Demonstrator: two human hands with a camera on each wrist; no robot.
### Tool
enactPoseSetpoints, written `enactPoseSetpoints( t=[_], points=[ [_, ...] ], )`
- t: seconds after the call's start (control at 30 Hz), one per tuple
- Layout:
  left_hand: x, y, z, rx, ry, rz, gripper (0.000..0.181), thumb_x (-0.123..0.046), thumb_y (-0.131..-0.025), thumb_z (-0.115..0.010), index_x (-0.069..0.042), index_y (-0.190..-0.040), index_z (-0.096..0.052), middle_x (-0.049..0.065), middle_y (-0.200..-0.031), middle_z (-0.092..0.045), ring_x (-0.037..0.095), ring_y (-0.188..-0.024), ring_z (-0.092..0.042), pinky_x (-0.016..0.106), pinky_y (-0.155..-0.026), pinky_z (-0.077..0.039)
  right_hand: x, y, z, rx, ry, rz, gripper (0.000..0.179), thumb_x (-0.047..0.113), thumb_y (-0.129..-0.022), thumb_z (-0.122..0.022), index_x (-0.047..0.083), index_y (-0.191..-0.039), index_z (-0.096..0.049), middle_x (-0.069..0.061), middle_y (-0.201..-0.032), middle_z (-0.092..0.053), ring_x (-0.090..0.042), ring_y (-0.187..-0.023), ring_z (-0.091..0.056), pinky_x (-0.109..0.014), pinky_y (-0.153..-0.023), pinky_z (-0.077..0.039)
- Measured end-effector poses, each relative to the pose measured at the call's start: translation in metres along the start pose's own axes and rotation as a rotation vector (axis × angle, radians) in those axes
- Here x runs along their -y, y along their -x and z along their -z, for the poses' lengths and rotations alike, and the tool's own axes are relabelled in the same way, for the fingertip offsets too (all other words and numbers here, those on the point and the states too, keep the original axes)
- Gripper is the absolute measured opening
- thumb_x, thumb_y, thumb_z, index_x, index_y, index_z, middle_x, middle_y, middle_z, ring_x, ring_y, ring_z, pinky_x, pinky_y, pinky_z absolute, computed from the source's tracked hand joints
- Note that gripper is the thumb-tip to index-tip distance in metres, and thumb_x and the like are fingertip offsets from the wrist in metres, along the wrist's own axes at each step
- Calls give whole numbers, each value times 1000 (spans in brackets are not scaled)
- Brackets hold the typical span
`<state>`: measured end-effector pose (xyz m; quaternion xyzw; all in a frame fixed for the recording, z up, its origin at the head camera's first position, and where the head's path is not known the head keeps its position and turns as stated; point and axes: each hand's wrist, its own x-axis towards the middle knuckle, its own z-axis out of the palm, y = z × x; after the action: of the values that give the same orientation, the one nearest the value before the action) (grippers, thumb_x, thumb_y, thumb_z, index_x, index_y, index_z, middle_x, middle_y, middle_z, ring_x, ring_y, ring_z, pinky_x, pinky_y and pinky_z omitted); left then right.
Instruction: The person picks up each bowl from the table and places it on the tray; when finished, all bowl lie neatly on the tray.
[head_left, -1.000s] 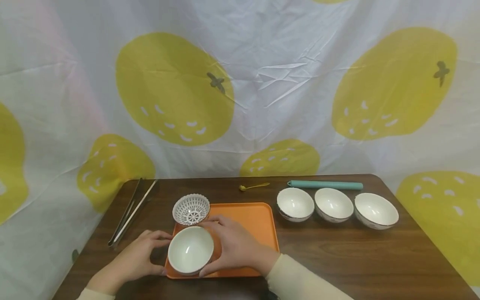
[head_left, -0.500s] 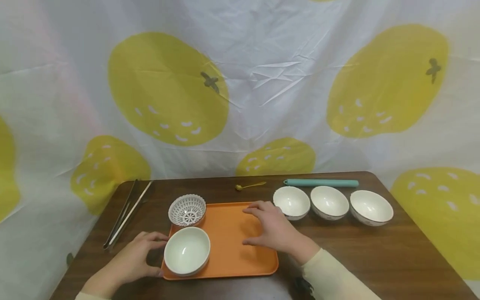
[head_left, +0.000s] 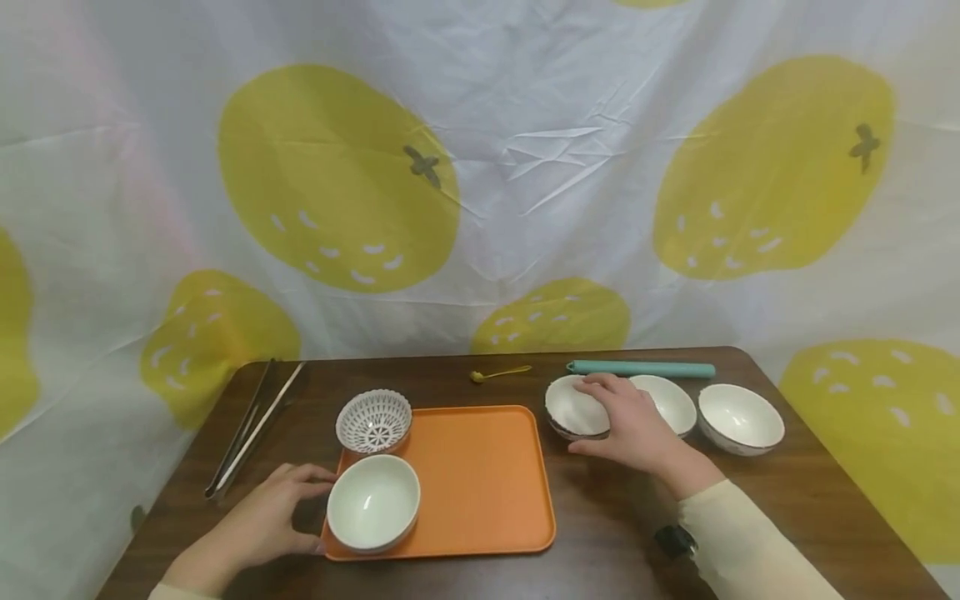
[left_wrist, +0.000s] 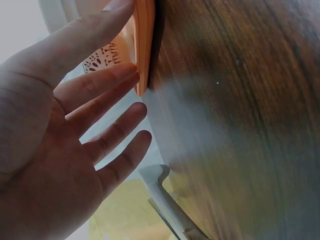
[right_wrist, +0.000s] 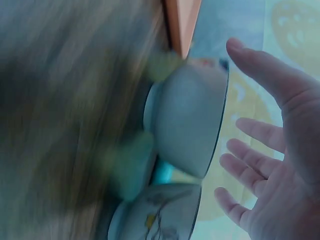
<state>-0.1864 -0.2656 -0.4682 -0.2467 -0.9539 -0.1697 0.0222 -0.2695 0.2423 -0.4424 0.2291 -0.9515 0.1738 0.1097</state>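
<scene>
My left hand point(head_left: 258, 521) sits at the left edge of an orange tray point(head_left: 487, 483), thumb and fingertips right at its rim, fingers spread in the left wrist view. On the tray's front left corner stands a plain white bowl point(head_left: 375, 504). Behind it, a bowl with a dark leaf-like pattern inside point(head_left: 375, 423) overlaps the back left corner. My right hand point(head_left: 633, 425) hovers over the leftmost white bowl point(head_left: 570, 408) of a row of three, fingers apart and around nothing. In the right wrist view that bowl point(right_wrist: 190, 115) stands just beyond the fingertips.
The middle bowl point(head_left: 671, 402) is partly behind my right hand; another bowl point(head_left: 741, 419) stands at the row's right end. A teal rod point(head_left: 641, 368) and a small gold spoon point(head_left: 498, 374) lie at the back. Metal tongs point(head_left: 240, 433) and a pale stick point(head_left: 262, 425) lie at left.
My right hand has let go of the plain white bowl on the tray and moved right, across the tray, to the leftmost bowl of the row. The left hand has stayed in place.
</scene>
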Motion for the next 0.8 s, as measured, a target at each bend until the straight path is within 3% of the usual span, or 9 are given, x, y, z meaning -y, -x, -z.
enactPoseSetpoints(
  t=[0.4, 0.8],
  points=[
    [-3, 0, 1, 27, 16, 25, 70, -39, -58, -96, -7, -118, -77, -2, -127, -67, 31, -120, -58, 56, -97, -54, -30, -5, 6, 40, -4, -64, 102, 62, -65, -90, 5, -143, -58, -18, -145, -54, -41, -135, -47, -69, -103, -33],
    [-5, 2, 2, 11, 8, 9, 71, -39, -57, -96, -6, -117, -78, -1, -126, -68, 30, -118, -59, 54, -95, -55, -37, -14, 4, 109, 22, -41, 110, 68, -64, -87, 2, -146, -54, -22, -146, -54, -43, -134, -52, -70, -105, -32]
  ],
)
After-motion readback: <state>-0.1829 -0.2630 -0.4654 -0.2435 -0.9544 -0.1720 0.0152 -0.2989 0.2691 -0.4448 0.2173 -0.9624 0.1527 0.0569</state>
